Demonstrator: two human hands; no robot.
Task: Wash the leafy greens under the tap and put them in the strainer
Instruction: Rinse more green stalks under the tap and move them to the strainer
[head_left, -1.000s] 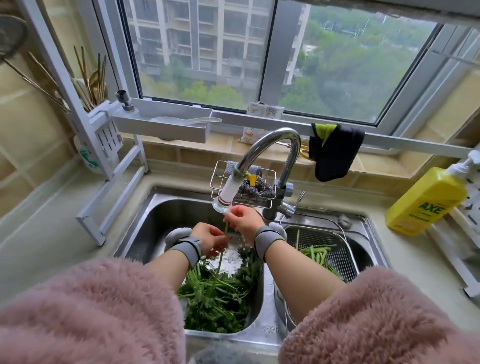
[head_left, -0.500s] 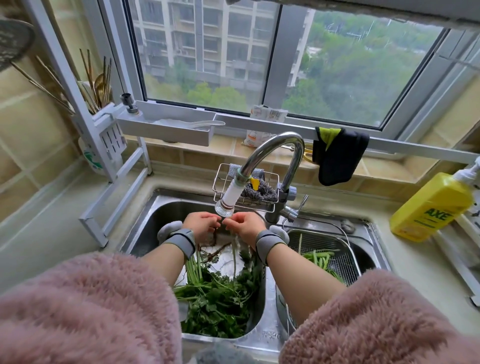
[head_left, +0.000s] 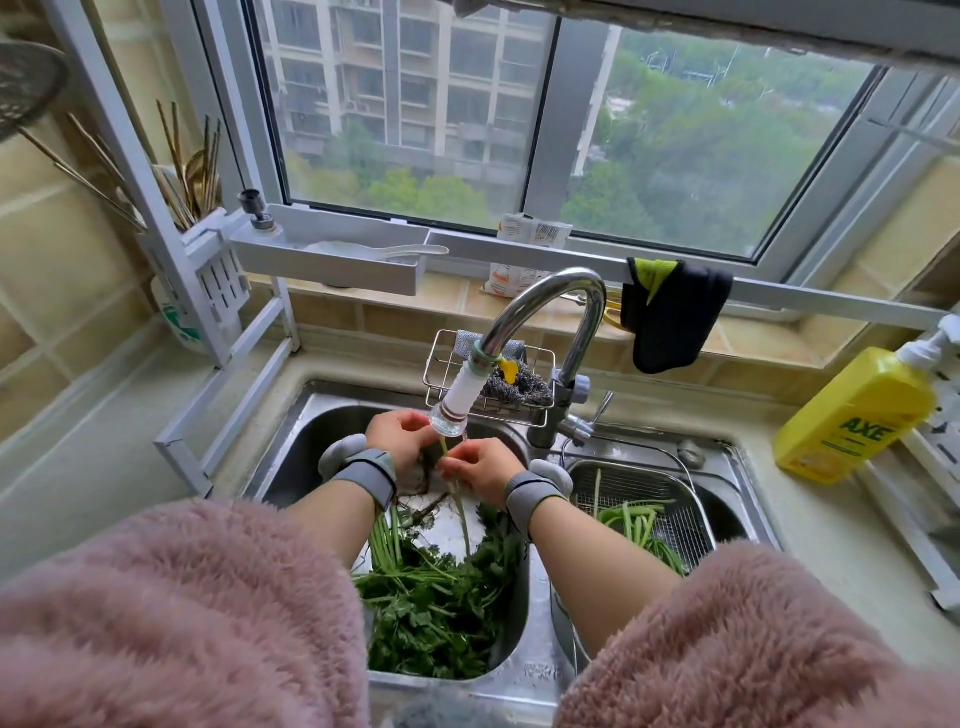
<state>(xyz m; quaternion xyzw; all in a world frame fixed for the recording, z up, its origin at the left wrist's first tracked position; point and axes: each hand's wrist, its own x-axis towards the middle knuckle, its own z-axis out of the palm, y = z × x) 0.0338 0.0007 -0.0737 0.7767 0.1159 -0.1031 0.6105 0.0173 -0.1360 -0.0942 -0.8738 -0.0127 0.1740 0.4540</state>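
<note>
Both hands (head_left: 441, 452) apparently pinching one stem (head_left: 464, 512) beneath tap (head_left: 451, 410)

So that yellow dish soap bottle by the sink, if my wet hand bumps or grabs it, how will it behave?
The yellow bottle leans tilted against the white rack on the counter, so a nudge would probably slide or topple it. Its smooth plastic likely turns slippery in wet hands. It looks mostly full, so probably fairly heavy; gripping the body seems safer than the pump.
</note>
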